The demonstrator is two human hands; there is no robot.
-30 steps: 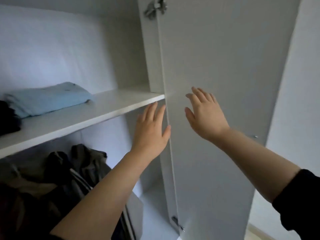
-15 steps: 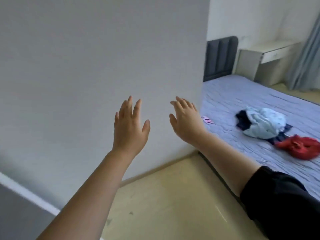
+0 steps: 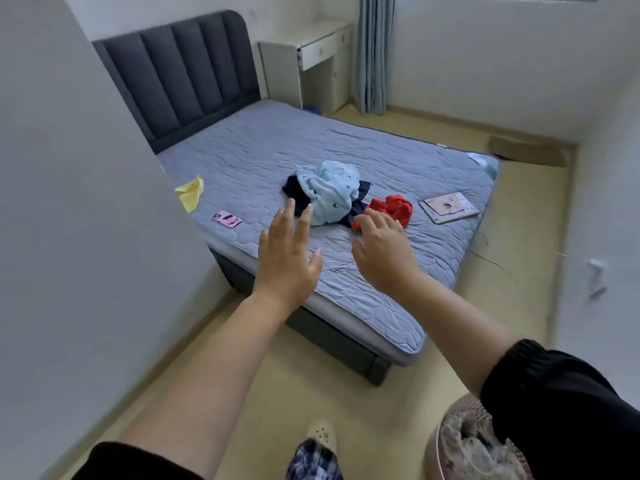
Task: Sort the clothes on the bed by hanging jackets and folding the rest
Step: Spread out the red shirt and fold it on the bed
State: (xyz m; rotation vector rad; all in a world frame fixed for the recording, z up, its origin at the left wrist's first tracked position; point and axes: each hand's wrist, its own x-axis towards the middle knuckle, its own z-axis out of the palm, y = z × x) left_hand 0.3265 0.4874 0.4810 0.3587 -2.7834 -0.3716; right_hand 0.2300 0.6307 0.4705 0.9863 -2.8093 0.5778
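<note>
A heap of clothes lies in the middle of the bed [image 3: 363, 296]: a light blue patterned garment [image 3: 329, 192] on top of a dark navy one [image 3: 294, 192], with a red garment [image 3: 394, 207] beside them on the right. A yellow cloth [image 3: 190, 194] lies near the bed's left edge. My left hand [image 3: 285, 259] and my right hand [image 3: 382, 252] are stretched out in front of me in the air, fingers spread, holding nothing. Both hover short of the bed's near edge, apart from the clothes.
A pink phone [image 3: 227, 219] and a tablet [image 3: 449, 207] lie on the mattress. A white panel [image 3: 86, 220] stands close on my left. A dark padded headboard [image 3: 183, 74], a white desk [image 3: 311, 60] and a curtain [image 3: 374, 53] are at the back. A round cushion [image 3: 464, 445] sits at lower right.
My view has swung from the wardrobe's inside, past its side panel, round to the bed. Both hands have left the wardrobe door and now hang free in front of me.
</note>
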